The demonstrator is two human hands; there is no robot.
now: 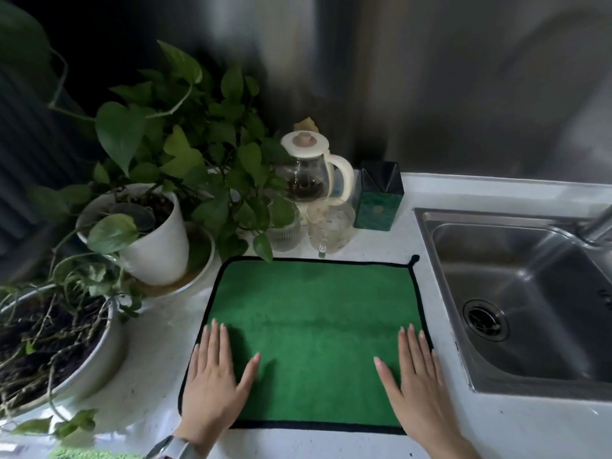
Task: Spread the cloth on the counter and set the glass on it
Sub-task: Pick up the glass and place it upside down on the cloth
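A green cloth with a black hem lies flat and unfolded on the white counter. My left hand rests palm down on its near left corner, fingers apart. My right hand lies flat on its near right part, fingers also apart. Just behind the cloth's far edge stand two clear glasses: a smooth glass with a small handle, and a ribbed glass to its left, partly behind leaves. Neither hand touches a glass.
A steel sink with a tap lies to the right. Behind the glasses stand a glass teapot and a green box. A leafy plant in a white pot and a bowl planter crowd the left.
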